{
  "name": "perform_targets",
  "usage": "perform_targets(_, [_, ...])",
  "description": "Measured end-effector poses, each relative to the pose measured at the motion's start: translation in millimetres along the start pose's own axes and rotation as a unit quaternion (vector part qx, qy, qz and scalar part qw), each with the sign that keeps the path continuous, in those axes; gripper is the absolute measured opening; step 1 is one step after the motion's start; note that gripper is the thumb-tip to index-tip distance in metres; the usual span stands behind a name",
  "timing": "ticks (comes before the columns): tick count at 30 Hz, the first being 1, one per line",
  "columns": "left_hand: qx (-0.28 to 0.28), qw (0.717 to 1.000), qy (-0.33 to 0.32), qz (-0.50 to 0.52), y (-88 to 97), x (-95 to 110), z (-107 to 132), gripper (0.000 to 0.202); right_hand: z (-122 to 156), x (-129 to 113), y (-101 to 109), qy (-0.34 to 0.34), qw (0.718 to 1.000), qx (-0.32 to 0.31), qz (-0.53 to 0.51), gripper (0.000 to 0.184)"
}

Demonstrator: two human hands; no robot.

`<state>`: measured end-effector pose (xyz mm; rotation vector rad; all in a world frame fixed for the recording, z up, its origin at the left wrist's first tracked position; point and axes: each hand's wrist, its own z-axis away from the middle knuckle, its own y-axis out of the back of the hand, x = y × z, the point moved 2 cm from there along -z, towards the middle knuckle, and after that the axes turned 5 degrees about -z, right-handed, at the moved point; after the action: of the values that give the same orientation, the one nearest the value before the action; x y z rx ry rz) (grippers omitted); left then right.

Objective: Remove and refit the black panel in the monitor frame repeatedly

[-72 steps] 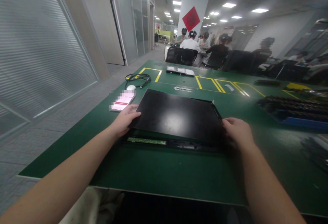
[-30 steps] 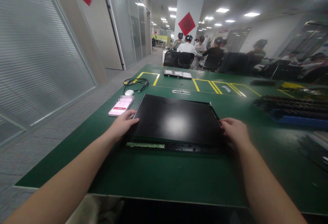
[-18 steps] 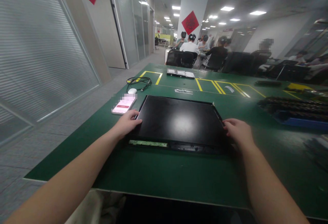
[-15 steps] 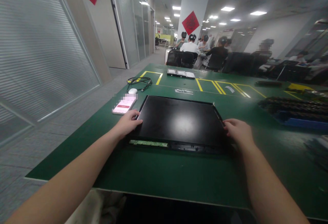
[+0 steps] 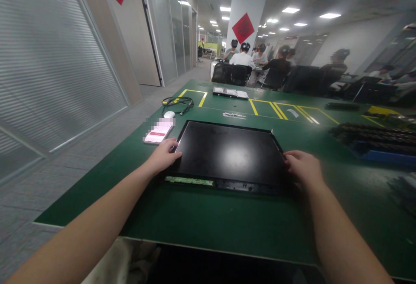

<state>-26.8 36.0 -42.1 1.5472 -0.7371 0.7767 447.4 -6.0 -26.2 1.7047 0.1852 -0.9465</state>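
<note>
A black display panel [image 5: 227,151] lies face up on the green table [image 5: 208,214]. Its near edge carries a strip of green circuit board [image 5: 189,181]. My left hand [image 5: 164,154] grips the panel's left edge, thumb on top and fingers curled around the side. At the opposite edge my right hand [image 5: 302,165] is closed on the frame, with its fingertips partly hidden by the hand itself. Just beyond my left hand lies a phone [image 5: 158,131] with a lit pink screen, and a white computer mouse [image 5: 169,114] sits behind it.
A coiled black cable [image 5: 177,104] lies at the back left. Flat silvery drive-like boxes [image 5: 230,92] stand at the far side, near yellow tape marks [image 5: 277,109]. A blue tray [image 5: 383,155] with dark parts is on the right. Several people [image 5: 242,54] sit beyond the table.
The camera view has shifted very slightly. Both hands keep their hold on the panel's edges, and nothing on the table has visibly moved.
</note>
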Motion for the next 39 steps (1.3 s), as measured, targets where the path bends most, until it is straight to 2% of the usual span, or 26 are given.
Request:
perform_targets(10, [-0.029, 0.978, -0.065, -0.195, 0.1, -5, -6, 0.029, -4, 5, -2, -0.006, 1.0, 0.001, -0.009, 0.032])
perform_targets(17, [-0.025, 0.965, -0.102, -0.241, 4.5, -7, -11, 0.034, -4, 6, -2, -0.001, 1.0, 0.007, -0.014, 0.032])
perform_targets(24, [-0.042, 0.948, -0.138, -0.284, 4.0, 0, -5, 0.039, -3, 6, -2, -0.004, 1.0, 0.007, -0.011, 0.033])
perform_targets(27, [-0.055, 0.947, -0.15, -0.28, 4.4, 2, -1, 0.05, -3, 4, -3, -0.008, 1.0, 0.002, -0.002, 0.033])
perform_targets(32, [-0.103, 0.93, -0.208, -0.284, 10.7, 7, 5, 0.067, -1, 2, -2, -0.012, 1.0, 0.007, 0.005, 0.032])
perform_targets(36, [-0.171, 0.915, -0.232, -0.282, 16.4, 13, 10, 0.058, -3, 5, -3, 0.001, 1.0, 0.011, 0.007, 0.031])
perform_targets(39, [-0.195, 0.912, -0.231, -0.276, 19.9, 16, 13, 0.055, -4, 7, -4, 0.004, 1.0, 0.005, 0.004, 0.031])
